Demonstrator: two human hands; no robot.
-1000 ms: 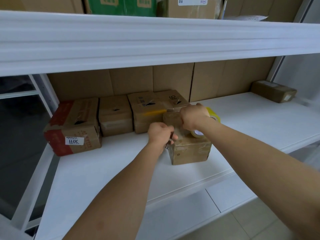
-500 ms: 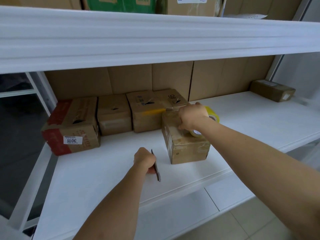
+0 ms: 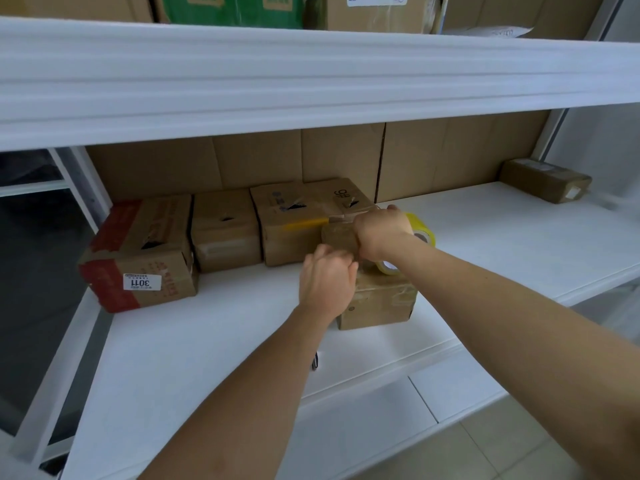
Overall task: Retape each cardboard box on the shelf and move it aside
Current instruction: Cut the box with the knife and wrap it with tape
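Observation:
A small brown cardboard box (image 3: 381, 303) stands on the white shelf (image 3: 194, 344), in front of a row of boxes. My right hand (image 3: 381, 233) grips a yellowish tape roll (image 3: 420, 227) on the box's top. My left hand (image 3: 327, 282) sits at the box's top left edge with its fingers curled down over it; whatever lies under the fingers is hidden. A utility knife (image 3: 314, 362) lies on the shelf, mostly covered by my left forearm.
Along the back left stand a red-banded box labelled 3011 (image 3: 138, 258), a smaller box (image 3: 225, 230) and a wider box (image 3: 298, 220). Another flat box (image 3: 545, 180) sits at the far right. The upper shelf's white front edge (image 3: 311, 74) overhangs.
My left hand drew the knife away from the box, laid it on the shelf and came back to the box's top left edge. My right hand stayed on the tape roll.

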